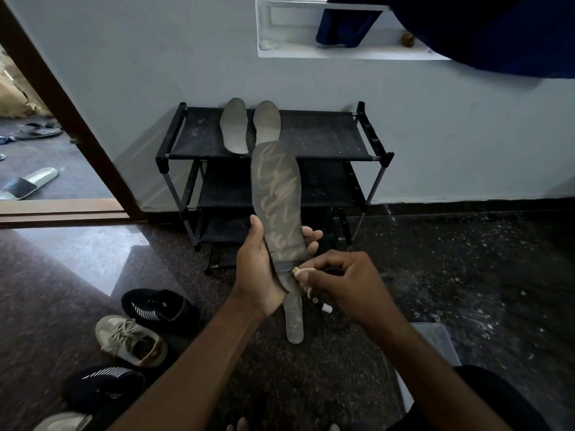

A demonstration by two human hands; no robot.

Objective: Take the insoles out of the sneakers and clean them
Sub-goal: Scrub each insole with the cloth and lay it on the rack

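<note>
Past the pulling-out stage, by the look of things, and into the cleaning. Beyond the hands, on the top shelf of the black shoe rack [326, 138], two grey insoles [235, 129] already out and laid side by side, toe ends up against the wall, heel ends toward the hands. Down and to the left of the left hand, on the floor, a loose row of sneakers: a black sneaker [158, 306] nearest, a beige sneaker [130, 340] behind that, then another black one and a pale one cut off at the frame edge.

Left hand [261, 265] wrapped round the lower part of the held insole [273, 206], thumb on the near edge, fingertips showing past the far edge. Right hand [342, 281] just beside, fingers curled and pinching a pale wad [298, 271] against the insole's lower edge; rag or brush head, too small to tell. Hands close together, almost touching.

Long axis of the held insole close to upright, broad toe end above the hands and leaning a little away toward the rack, face turned to the camera. Pale streaks across most of that face, so probably only partly wiped. Below the left hand, a narrower grey strip [294, 321] hanging down toward the floor.

Left to do, at a guess: finishing this insole and any others not yet wiped.
</note>
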